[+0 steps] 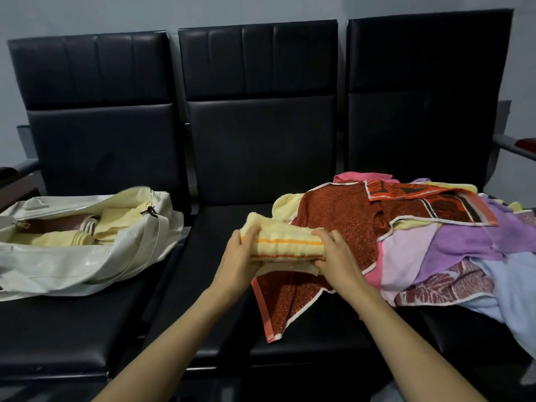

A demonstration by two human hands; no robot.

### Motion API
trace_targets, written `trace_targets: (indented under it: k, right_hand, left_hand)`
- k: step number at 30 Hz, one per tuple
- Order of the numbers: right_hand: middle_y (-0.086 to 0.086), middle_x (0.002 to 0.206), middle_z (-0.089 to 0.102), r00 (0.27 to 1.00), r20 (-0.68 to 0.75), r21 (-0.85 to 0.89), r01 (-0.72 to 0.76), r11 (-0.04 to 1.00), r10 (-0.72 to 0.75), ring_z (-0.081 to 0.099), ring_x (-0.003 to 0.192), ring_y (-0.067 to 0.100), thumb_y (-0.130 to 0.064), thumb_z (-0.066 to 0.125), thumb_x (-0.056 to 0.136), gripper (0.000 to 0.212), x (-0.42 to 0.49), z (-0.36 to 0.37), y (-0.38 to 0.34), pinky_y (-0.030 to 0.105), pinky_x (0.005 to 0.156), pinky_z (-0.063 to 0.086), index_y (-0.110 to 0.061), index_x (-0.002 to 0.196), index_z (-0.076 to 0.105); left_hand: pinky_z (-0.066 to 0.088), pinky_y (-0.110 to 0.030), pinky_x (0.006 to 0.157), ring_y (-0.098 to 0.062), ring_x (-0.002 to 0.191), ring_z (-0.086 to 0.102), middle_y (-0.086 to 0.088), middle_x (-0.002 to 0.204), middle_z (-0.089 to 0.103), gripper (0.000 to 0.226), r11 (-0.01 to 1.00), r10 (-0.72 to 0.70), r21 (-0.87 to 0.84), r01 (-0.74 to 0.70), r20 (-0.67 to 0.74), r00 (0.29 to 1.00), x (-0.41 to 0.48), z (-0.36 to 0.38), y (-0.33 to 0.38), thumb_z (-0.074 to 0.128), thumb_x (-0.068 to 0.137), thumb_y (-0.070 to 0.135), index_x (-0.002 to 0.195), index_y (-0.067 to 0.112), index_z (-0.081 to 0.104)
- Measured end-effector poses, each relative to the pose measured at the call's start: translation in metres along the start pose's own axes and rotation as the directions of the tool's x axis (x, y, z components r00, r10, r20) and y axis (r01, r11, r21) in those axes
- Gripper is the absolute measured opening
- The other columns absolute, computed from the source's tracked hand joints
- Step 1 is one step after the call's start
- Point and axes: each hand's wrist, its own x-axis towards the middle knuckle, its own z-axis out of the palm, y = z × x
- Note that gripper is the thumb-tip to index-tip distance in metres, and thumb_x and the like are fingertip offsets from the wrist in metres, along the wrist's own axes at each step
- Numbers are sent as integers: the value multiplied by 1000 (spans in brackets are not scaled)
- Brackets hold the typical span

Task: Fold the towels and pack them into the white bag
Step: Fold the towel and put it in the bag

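Head-worn, downward, close above striped towel (285,242)

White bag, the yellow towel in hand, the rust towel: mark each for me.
white bag (58,266): head view, on its front wall.
yellow towel (285,242): head view, on the orange stripe at its middle.
rust towel (333,210): head view, on its upper textured face.
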Motion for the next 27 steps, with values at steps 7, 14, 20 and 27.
trace_targets:
  k: [7, 14, 20, 27]
  right_hand:
    - [-4, 102, 38, 999, -29, -57, 17, 998, -19, 41, 98, 14, -20, 78, 74, 44, 0, -7, -8, 25, 72, 33, -22, 115, 62]
    - [-5, 100, 64, 995, 90, 558, -78, 826, 33, 60, 92, 10, -6, 72, 81, 28, 2, -12, -13, 22, 77, 42, -25, 99, 59]
    - [-6, 117, 58, 975, 205, 677, -206, 706, 88, 59, 107, 11, -24, 60, 94, 39, 6, 12, -31, 29, 88, 51, -34, 126, 38]
    - [0, 124, 49, 953, 297, 535, -223, 815, 66, 54, 109, 18, -21, 53, 97, 21, 39, 43, -61, 34, 89, 48, -35, 110, 44]
  left_hand:
    - [44, -30, 71, -15, 98, 43, -1, 110, 41, 45, 996, 21, 90, -11, -112, 993, -2, -20, -8, 78, 74, 34, 114, 17, 64]
    - [50, -22, 63, -4, 78, 62, 6, 84, 66, 43, 936, -152, -305, 176, 102, 983, 3, -58, -25, 64, 55, 50, 90, 25, 57]
    - [57, -24, 71, -9, 91, 63, -3, 110, 61, 49, 766, -320, -531, 362, 174, 931, -1, -66, -46, 70, 83, 37, 117, 16, 41]
    - [49, -38, 65, -25, 80, 56, -23, 106, 55, 21, 776, -295, -476, 414, 308, 905, -1, -81, -88, 54, 96, 31, 111, 29, 39]
